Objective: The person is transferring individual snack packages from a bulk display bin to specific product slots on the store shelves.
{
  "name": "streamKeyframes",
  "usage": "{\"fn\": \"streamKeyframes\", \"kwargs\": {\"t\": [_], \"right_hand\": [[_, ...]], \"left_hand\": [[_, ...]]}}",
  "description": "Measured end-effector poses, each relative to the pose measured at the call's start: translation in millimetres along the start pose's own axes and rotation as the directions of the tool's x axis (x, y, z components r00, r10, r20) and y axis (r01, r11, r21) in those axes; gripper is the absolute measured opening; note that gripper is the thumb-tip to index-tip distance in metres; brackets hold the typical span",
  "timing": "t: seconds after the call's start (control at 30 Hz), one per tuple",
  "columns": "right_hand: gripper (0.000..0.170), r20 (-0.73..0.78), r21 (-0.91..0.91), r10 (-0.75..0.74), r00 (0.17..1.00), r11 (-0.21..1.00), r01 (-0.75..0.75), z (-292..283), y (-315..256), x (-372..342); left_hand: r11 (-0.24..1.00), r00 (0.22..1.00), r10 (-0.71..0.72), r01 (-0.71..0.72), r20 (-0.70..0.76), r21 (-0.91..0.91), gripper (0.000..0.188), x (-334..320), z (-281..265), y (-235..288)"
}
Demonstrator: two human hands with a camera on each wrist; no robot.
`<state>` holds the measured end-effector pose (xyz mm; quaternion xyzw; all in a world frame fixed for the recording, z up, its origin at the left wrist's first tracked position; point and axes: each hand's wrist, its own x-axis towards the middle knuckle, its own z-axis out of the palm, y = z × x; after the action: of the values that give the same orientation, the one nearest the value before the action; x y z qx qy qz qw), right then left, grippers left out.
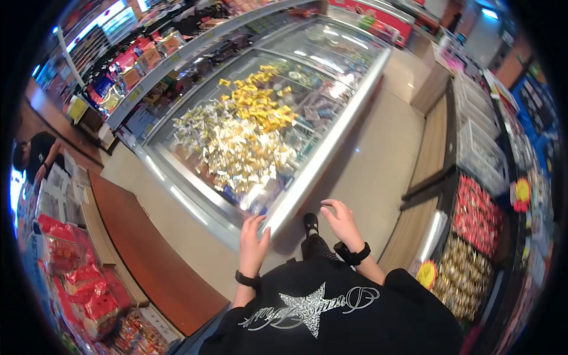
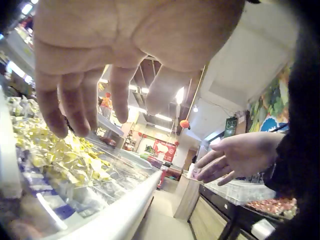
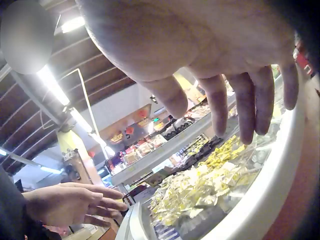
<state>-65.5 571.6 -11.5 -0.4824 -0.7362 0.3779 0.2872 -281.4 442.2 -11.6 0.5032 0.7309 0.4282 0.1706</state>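
Both hands hang in front of the black shirt, holding nothing. My left hand (image 1: 253, 245) is near the front corner of a white-rimmed chest freezer (image 1: 331, 148), its fingers loosely bent. To the right, my right hand (image 1: 343, 225) hovers over the aisle beside the freezer's long side, fingers relaxed and apart. Inside the freezer lies a heap of small wrapped packets, gold-yellow packets (image 1: 260, 103) toward the back and pale shiny packets (image 1: 245, 148) nearer. The left wrist view shows the left fingers (image 2: 75, 105) spread and pointing down; in the right wrist view the right fingers (image 3: 245, 105) hang likewise.
At the right stands a shelf with red-wrapped goods (image 1: 478, 207), gold-wrapped goods (image 1: 464, 278) and clear bins (image 1: 479, 148). A reddish-brown counter (image 1: 142, 248) with red packages (image 1: 89, 296) is on the left. Another person (image 1: 44, 151) stands at the far left. The tiled aisle (image 1: 378, 142) runs alongside the freezer.
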Motion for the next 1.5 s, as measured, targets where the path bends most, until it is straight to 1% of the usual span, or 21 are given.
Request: {"fn": "streamKeyframes", "kwargs": {"t": [0.03,0.1,0.17,0.2,0.3,0.37,0.43,0.57,0.6,0.73,0.8,0.93,1.0,1.1,1.23,1.27,1.37,1.4,1.43,1.47,1.5], "right_hand": [[0.029,0.033,-0.025,-0.044,0.998,0.999,0.045,-2.6,4.2,29.9],[0.029,0.114,-0.065,-0.115,0.987,0.990,0.123,-11.3,10.2,80.4],[0.029,0.198,-0.096,-0.174,0.965,0.976,0.196,-24.8,13.2,131.5],[0.028,0.196,-0.105,-0.238,0.951,0.959,0.262,-30.2,16.4,153.5],[0.027,0.322,-0.108,-0.196,0.926,0.964,0.242,-50.3,15.4,212.9],[0.026,0.307,-0.094,-0.299,0.903,0.935,0.342,-48.0,30.1,244.4],[0.026,0.325,-0.091,-0.362,0.874,0.908,0.410,-46.8,38.1,266.7],[0.027,0.432,-0.092,-0.315,0.845,0.917,0.389,-33.7,42.1,289.3],[0.030,0.427,-0.112,-0.344,0.837,0.898,0.426,-26.2,47.6,291.1],[0.034,0.501,-0.109,-0.346,0.793,0.884,0.454,-18.6,40.2,299.1],[0.035,0.491,-0.131,-0.361,0.793,0.869,0.478,-9.9,48.5,310.6],[0.039,0.467,-0.180,-0.406,0.785,0.826,0.534,16.0,64.3,344.7],[0.046,0.479,-0.257,-0.409,0.776,0.781,0.570,34.6,67.7,366.5],[0.052,0.483,-0.349,-0.539,0.691,0.605,0.716,58.1,74.6,394.7],[0.053,0.609,-0.343,-0.556,0.566,0.458,0.820,79.1,97.7,430.7],[0.044,0.617,-0.302,-0.585,0.527,0.442,0.844,77.1,97.6,437.2],[0.036,0.677,-0.183,-0.594,0.435,0.437,0.881,76.7,100.1,456.1],[0.025,0.660,-0.111,-0.625,0.417,0.467,0.877,77.1,101.6,461.8],[0.024,0.660,-0.087,-0.625,0.416,0.486,0.870,75.1,102.6,465.0],[0.024,0.658,-0.063,-0.628,0.417,0.505,0.861,73.8,101.9,469.5],[0.023,0.653,-0.040,-0.630,0.420,0.525,0.850,72.8,100.4,473.8]], "left_hand": [[0.998,0.998,-0.061,0.061,-0.015,-0.023,0.031,15.4,13.6,-1.5],[0.994,0.994,-0.102,0.100,-0.032,-0.050,0.031,49.3,30.2,14.3],[0.996,0.993,-0.091,0.092,-0.068,0.001,0.032,82.6,48.4,27.0],[0.996,0.993,-0.085,0.088,-0.084,0.024,0.032,96.9,58.1,33.8],[0.989,0.985,-0.128,0.136,-0.118,0.060,0.032,136.5,82.9,54.1],[0.986,0.983,-0.128,0.140,-0.132,0.086,0.033,155.0,94.3,58.7],[0.980,0.977,-0.156,0.171,-0.146,0.098,0.033,166.9,101.5,65.7],[0.966,0.959,-0.208,0.232,-0.190,0.117,0.034,179.7,106.1,63.8],[0.966,0.956,-0.218,0.240,-0.196,0.099,0.034,183.1,106.9,62.3],[0.971,0.960,-0.200,0.222,-0.196,0.093,0.034,205.3,110.5,51.9],[0.980,0.973,-0.151,0.171,-0.175,0.106,0.034,229.0,113.7,41.5],[0.980,0.977,-0.152,0.168,-0.151,0.104,0.035,282.2,128.0,7.2],[0.959,0.966,-0.149,0.193,-0.212,0.208,0.036,305.6,140.9,-19.0],[0.899,0.946,-0.181,0.270,-0.269,0.345,0.039,328.6,157.7,-49.9],[0.804,0.929,-0.197,0.336,-0.313,0.491,0.037,346.7,176.7,-66.7],[0.782,0.920,-0.208,0.360,-0.331,0.509,0.038,350.3,179.9,-69.3],[0.731,0.888,-0.239,0.431,-0.393,0.529,0.038,357.5,185.8,-67.5],[0.716,0.877,-0.274,0.460,-0.395,0.525,0.036,360.3,187.4,-67.0],[0.701,0.866,-0.302,0.485,-0.398,0.523,0.035,362.3,188.3,-65.3],[0.723,0.867,-0.222,0.454,-0.446,0.521,0.028,363.4,188.8,-59.3],[0.726,0.854,-0.229,0.469,-0.467,0.503,0.027,363.0,190.6,-60.7]]}}
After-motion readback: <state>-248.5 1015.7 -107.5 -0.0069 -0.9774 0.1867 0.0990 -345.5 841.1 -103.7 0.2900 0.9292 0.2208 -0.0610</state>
